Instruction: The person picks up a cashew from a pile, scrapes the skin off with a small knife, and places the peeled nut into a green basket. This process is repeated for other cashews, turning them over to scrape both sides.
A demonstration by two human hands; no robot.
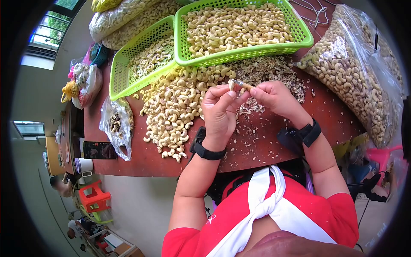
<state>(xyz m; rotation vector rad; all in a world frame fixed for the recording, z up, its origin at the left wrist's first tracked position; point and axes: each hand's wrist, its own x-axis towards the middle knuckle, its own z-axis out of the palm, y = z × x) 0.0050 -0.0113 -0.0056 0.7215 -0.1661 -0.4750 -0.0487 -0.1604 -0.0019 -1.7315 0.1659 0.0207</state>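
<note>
Over the dark red table [137, 166], your left hand [219, 107] pinches a cashew kernel [231, 85] and your right hand [274, 97] grips a small knife [245, 85], blade at the kernel. Beyond them, the large green basket [239, 61] and the smaller green basket [117, 77] hold cashews; rightward, a clear plastic bag [353, 73] bulges with more.

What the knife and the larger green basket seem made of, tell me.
Knife: probably a thin metal blade, greyish; smooth tan handle, possibly wood or plastic. Larger green basket: likely moulded plastic, glossy, judging by its even colour and regular lattice holes.
</note>
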